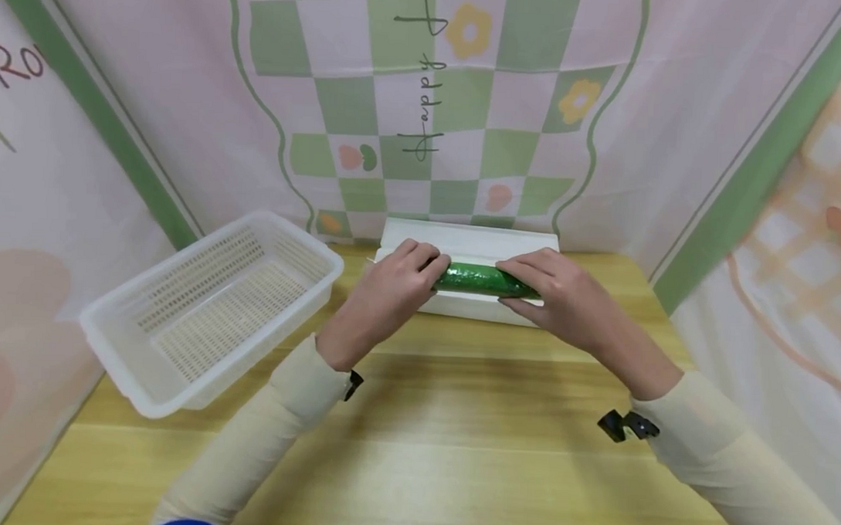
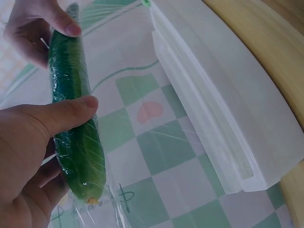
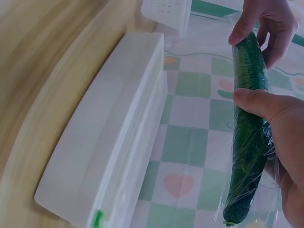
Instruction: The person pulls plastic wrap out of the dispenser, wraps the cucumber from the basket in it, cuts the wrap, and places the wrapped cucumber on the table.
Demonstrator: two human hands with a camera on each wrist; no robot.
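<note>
A cucumber [image 1: 475, 280] wrapped in clear cling film is held level between both hands, above a long white cling film dispenser [image 1: 471, 237]. My left hand [image 1: 395, 289] grips its left part, the thumb lying along the near side in the left wrist view. Toward the other end, my right hand [image 1: 572, 302] grips it with thumb and fingers on opposite sides. Wrinkled film clings to the cucumber [image 3: 249, 142] and juts loosely past its ends. Faint film also shows between the cucumber [image 2: 85, 147] and the dispenser [image 2: 223, 95]. Some fingers are hidden behind the cucumber.
On the left of the wooden table [image 1: 413, 463] stands a white slotted plastic basket [image 1: 316, 263]. A checkered curtain [image 1: 399, 84] hangs right behind the dispenser. The dispenser carries a small green piece [image 3: 98, 218] at one end.
</note>
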